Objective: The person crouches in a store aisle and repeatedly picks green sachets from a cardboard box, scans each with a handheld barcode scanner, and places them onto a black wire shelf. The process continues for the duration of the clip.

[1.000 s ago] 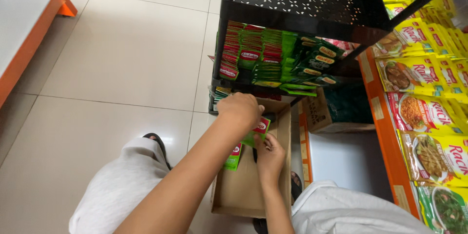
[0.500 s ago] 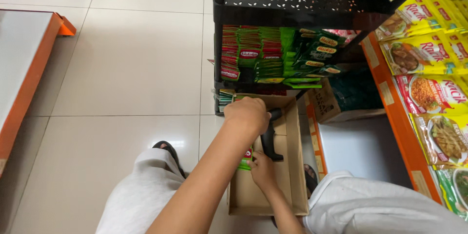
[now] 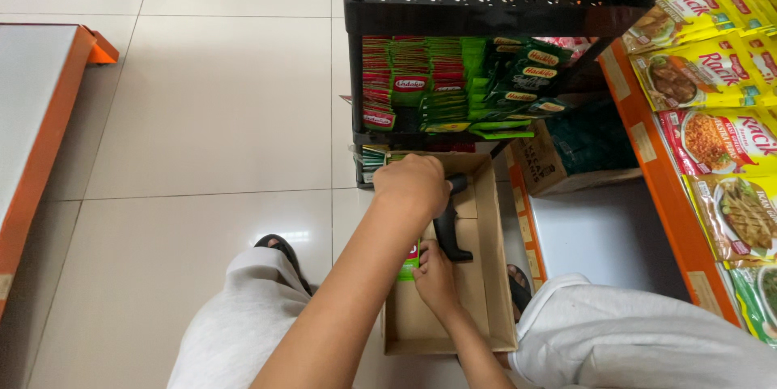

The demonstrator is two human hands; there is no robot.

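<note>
An open brown cardboard box (image 3: 492, 276) lies on the floor between my knees. My left hand (image 3: 414, 184) is closed over the top end of a black handled tool (image 3: 450, 235) that hangs down into the box. Below it, my right hand (image 3: 435, 277) pinches a small stack of green and red packets (image 3: 409, 261) against the box's left wall. Just beyond the box, a black wire rack (image 3: 486, 4) holds rows of green and red sachets (image 3: 441, 81).
An orange shelf unit (image 3: 647, 154) on the right carries yellow and green food packets (image 3: 712, 73). A dark green carton (image 3: 579, 150) sits under it. An orange-edged platform (image 3: 44, 114) stands at the left. White floor tiles (image 3: 218, 114) lie between.
The black tool has come into sight under my left hand. My right hand has slid lower in the box with the packets. The view has shifted toward the rack.
</note>
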